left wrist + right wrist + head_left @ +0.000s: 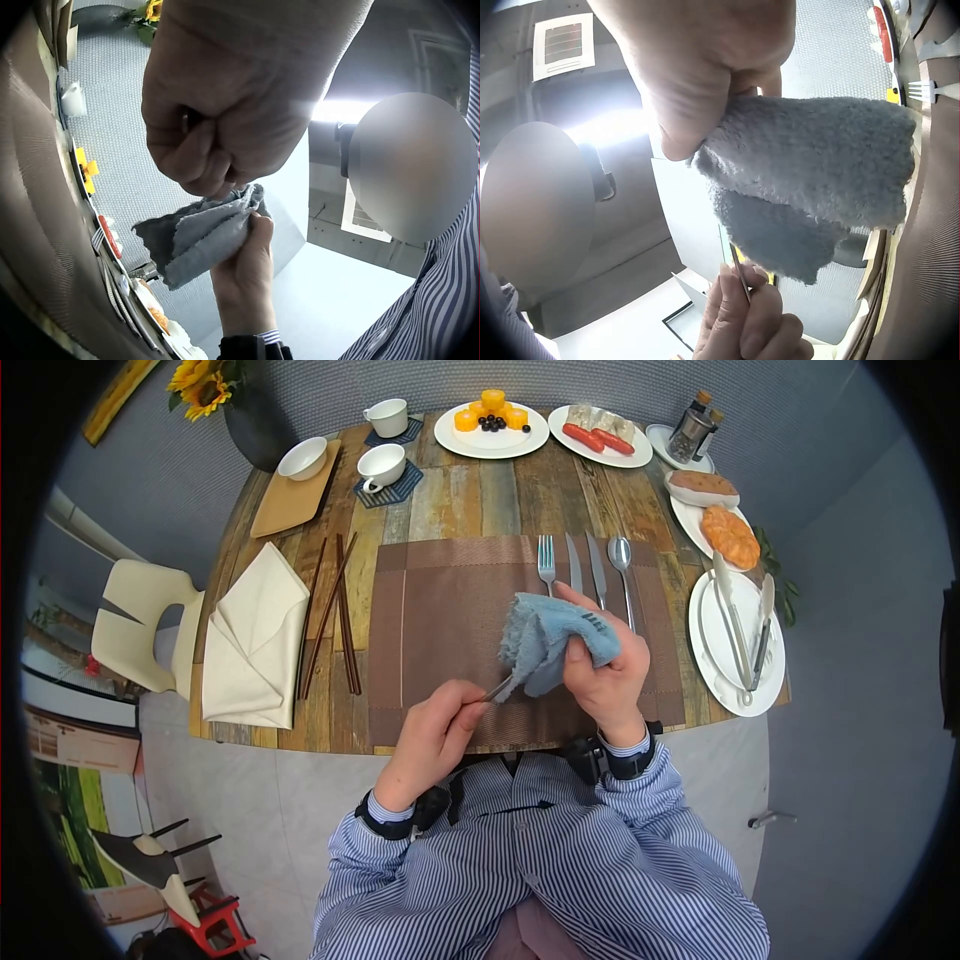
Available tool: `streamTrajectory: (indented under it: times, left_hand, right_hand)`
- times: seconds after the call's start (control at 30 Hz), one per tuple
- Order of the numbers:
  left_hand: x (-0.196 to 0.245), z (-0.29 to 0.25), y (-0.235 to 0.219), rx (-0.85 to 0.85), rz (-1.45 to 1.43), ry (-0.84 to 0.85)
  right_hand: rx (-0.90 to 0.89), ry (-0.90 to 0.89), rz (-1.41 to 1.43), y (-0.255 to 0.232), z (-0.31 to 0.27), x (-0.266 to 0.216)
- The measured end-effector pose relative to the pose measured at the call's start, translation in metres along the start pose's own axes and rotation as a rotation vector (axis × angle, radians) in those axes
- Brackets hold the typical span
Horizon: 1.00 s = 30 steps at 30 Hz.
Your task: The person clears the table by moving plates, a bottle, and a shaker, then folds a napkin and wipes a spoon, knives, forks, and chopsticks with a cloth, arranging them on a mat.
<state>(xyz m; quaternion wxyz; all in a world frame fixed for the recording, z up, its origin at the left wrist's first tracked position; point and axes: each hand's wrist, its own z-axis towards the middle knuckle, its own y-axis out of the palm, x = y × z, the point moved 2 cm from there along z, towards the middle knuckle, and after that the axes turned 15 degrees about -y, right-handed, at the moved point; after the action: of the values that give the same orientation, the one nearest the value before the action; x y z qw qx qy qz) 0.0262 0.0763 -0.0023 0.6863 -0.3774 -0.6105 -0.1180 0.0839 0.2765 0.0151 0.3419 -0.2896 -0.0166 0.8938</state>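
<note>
My right hand [615, 670] grips a blue-grey fuzzy cloth [540, 632], its thumb pressed on the folds. A thin metal utensil [740, 274] is pinched by its handle between the thumb and fingers of my left hand [428, 738]. Its far end disappears into the cloth, so I cannot tell which kind of utensil it is. Both hands are above the front part of a brown placemat [435, 630]. Beyond the cloth, a fork [546, 560], two table knives [575, 563] and a spoon [621, 554] lie side by side on the mat.
Left of the mat are chopsticks [348, 625], a folded cream napkin [258, 650] and a wooden tray [285, 510] with a bowl. Two white cups [380, 463] stand behind. Food plates line the back; at right, an oval plate [703, 670] holds tongs [735, 620].
</note>
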Motion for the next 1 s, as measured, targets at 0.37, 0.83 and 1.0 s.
streamTrajectory:
  times: [0.37,0.83,1.0]
  left_hand:
    - [-0.004,-0.002,0.004,0.016,-0.005,-0.005]
    - [-0.003,-0.003,0.008,0.070,-0.057,0.084]
    - [-0.004,-0.005,0.006,0.022,-0.042,0.009]
  right_hand:
    - [0.025,0.112,-0.022,0.004,-0.003,-0.005]
    - [0.030,0.270,0.066,0.012,0.000,-0.014]
    - [0.052,0.063,0.011,0.007,0.003,-0.006]
